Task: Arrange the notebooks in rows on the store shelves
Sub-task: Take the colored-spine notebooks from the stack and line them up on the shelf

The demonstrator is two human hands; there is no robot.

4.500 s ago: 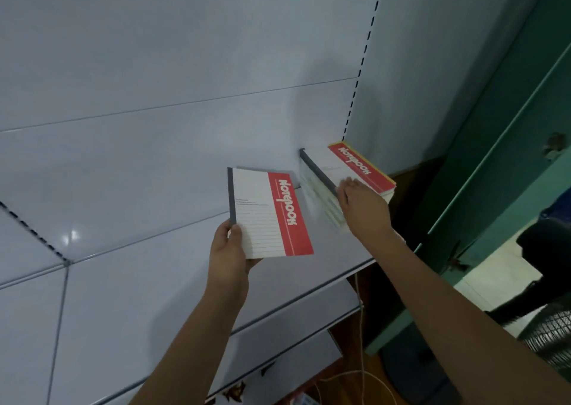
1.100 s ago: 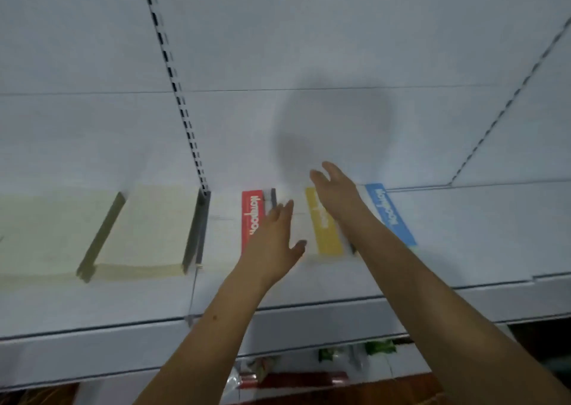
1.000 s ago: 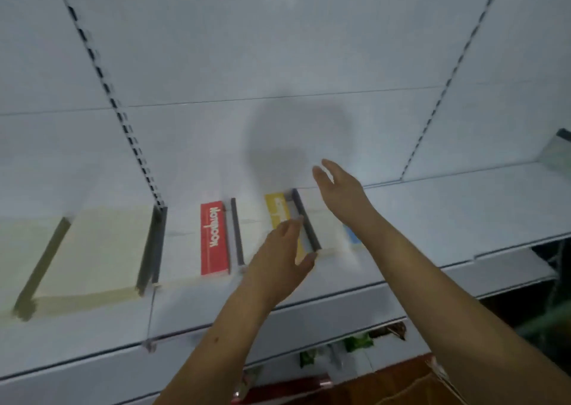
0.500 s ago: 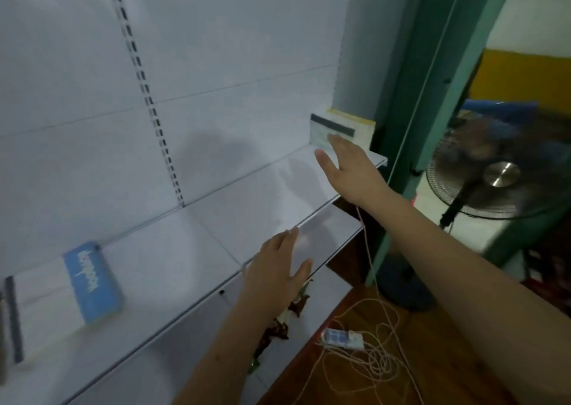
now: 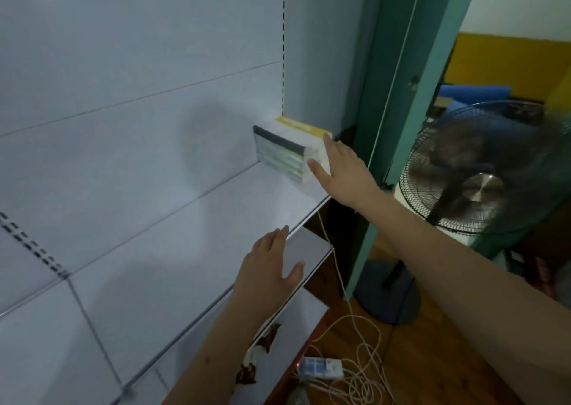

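Note:
A stack of notebooks (image 5: 282,148), its top cover edged in yellow, stands at the far right end of the white shelf (image 5: 191,238), against the back panel. My right hand (image 5: 343,170) reaches to the stack's near corner with straight fingers touching its side. My left hand (image 5: 268,268) hovers flat and empty over the shelf's front edge, fingers spread. No notebook is in either hand.
A green door frame (image 5: 389,126) rises just right of the shelf end. Behind it stands a floor fan (image 5: 482,185). A power strip (image 5: 321,369) and tangled white cables lie on the wooden floor. A lower shelf (image 5: 306,250) juts out beneath.
My view swung right from the row of red, yellow and blue notebooks to the shelf's end. My right hand moved up to the stack; my left hand stayed open and empty.

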